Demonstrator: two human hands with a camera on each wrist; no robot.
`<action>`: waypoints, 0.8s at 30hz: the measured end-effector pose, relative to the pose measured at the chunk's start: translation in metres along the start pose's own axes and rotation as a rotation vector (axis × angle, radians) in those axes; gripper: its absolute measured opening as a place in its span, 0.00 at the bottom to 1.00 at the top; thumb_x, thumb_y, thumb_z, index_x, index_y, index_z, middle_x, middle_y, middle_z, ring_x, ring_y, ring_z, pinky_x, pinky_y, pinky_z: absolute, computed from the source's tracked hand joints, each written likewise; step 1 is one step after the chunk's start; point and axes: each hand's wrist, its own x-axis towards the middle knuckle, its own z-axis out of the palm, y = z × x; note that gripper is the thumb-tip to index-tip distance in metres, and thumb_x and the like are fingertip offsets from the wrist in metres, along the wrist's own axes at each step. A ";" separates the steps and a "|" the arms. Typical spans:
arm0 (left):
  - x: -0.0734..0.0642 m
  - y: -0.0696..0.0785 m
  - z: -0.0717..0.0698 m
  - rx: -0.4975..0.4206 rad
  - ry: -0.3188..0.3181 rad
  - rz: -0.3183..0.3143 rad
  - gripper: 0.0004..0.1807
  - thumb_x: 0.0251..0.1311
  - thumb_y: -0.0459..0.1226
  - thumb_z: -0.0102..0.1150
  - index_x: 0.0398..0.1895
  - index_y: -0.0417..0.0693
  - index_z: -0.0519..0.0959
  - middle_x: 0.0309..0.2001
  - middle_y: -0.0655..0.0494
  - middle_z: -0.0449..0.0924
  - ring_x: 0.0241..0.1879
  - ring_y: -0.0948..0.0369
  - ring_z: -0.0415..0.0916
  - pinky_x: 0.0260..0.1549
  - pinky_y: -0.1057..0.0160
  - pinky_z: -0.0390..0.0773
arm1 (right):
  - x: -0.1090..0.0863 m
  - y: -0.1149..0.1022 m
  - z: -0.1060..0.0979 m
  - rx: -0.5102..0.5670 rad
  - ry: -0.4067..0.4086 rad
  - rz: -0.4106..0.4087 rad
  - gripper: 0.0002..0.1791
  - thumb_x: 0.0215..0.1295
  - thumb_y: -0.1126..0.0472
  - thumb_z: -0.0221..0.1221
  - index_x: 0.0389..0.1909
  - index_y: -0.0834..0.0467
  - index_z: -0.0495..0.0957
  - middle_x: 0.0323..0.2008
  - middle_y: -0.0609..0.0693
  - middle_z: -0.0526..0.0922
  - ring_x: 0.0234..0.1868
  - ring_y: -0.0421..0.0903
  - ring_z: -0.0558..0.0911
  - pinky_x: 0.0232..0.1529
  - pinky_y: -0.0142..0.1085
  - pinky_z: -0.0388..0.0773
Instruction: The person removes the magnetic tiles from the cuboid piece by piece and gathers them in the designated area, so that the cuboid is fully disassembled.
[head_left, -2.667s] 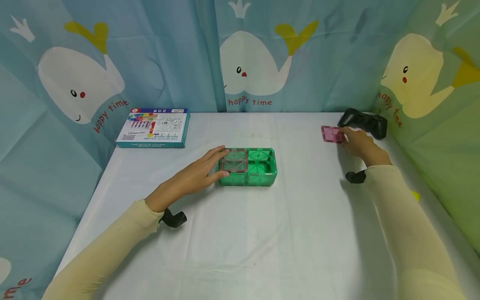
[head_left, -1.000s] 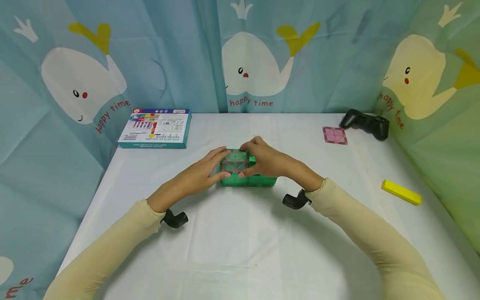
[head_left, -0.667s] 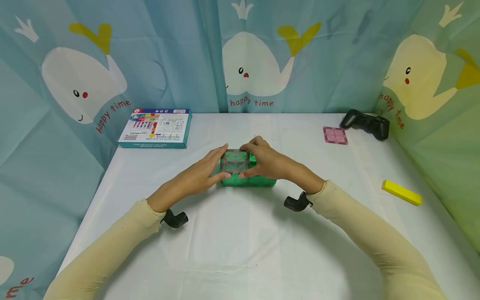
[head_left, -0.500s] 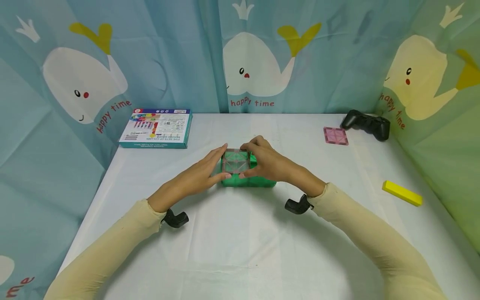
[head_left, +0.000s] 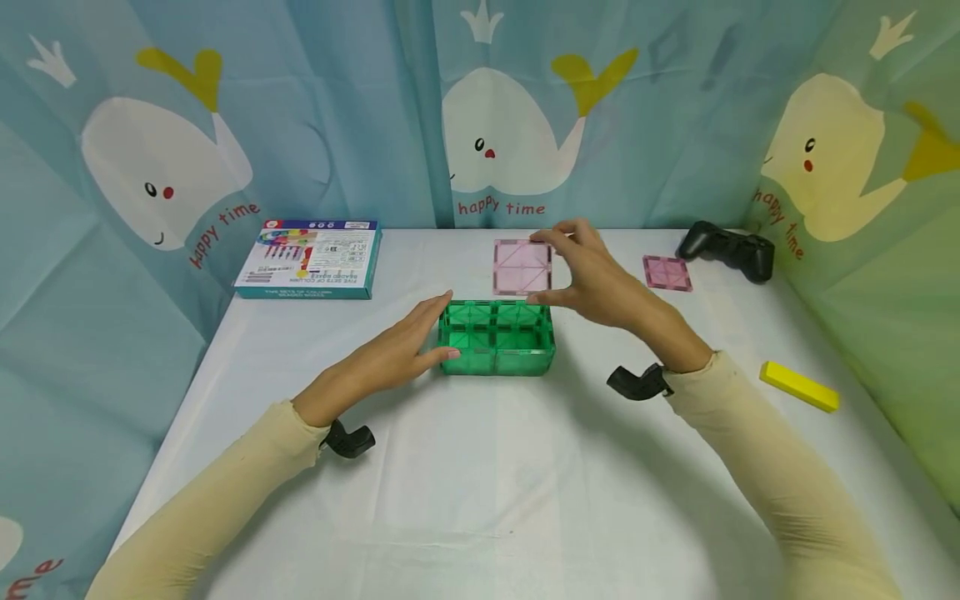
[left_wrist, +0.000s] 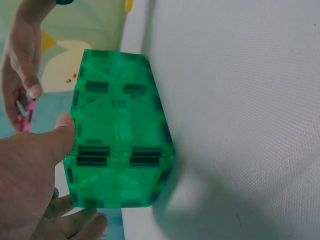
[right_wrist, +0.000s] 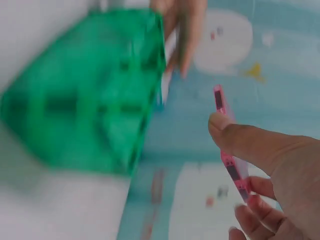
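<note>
**Right hand (head_left: 600, 283) pinching pink square tile (head_left: 522, 267) past far side of open-topped green box (head_left: 497, 363)**

Head view: one see-through green box, mid-table, open on top; green panels visible inside. Left hand (head_left: 378, 358) at its left end, thumb and fingers apart and straight, thumb touching near rim. Right hand's thumb and fingers clamped on right edge of the tile, just beyond the far rim. Two pink tiles total; the second tile (head_left: 667, 273) lies flat on the white table (head_left: 465, 475), far right, near one black game controller (head_left: 725, 250). One yellow bar (head_left: 798, 386), right side. One printed carton (head_left: 307, 258), far left; contents hidden, small print hard to read. Two black wrist mounts, one per arm. Three whales on the curtain (head_left: 360, 108), right one's tail cut off, plus a cropped white scrap lower left.

Left wrist view: box fills the middle; left hand cut off at frame edge, fingers partly behind box. Tile edge-on in right hand.

Right wrist view: box blurred. Tile edge-on, clamped between thumb and fingers, apart from box. Left hand cropped at top, blurred.
</note>
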 end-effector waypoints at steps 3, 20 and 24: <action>0.000 0.000 0.000 0.005 0.000 -0.001 0.49 0.78 0.54 0.56 0.88 0.49 0.39 0.86 0.46 0.42 0.84 0.49 0.46 0.79 0.45 0.56 | 0.002 0.031 -0.015 0.009 -0.040 0.075 0.43 0.66 0.58 0.74 0.77 0.62 0.64 0.70 0.67 0.58 0.67 0.64 0.68 0.65 0.62 0.70; 0.000 0.001 0.000 0.025 -0.006 -0.001 0.47 0.79 0.53 0.55 0.88 0.50 0.42 0.86 0.48 0.41 0.84 0.49 0.47 0.79 0.44 0.58 | -0.006 0.185 -0.018 -0.129 -0.221 0.374 0.44 0.69 0.56 0.71 0.77 0.67 0.60 0.72 0.78 0.53 0.71 0.79 0.58 0.68 0.75 0.59; 0.000 0.000 0.002 0.030 -0.006 0.009 0.46 0.79 0.53 0.54 0.87 0.48 0.44 0.86 0.47 0.41 0.84 0.49 0.47 0.78 0.44 0.58 | -0.006 0.195 -0.017 -0.169 -0.256 0.369 0.40 0.72 0.54 0.68 0.76 0.67 0.62 0.72 0.79 0.58 0.69 0.80 0.61 0.67 0.77 0.59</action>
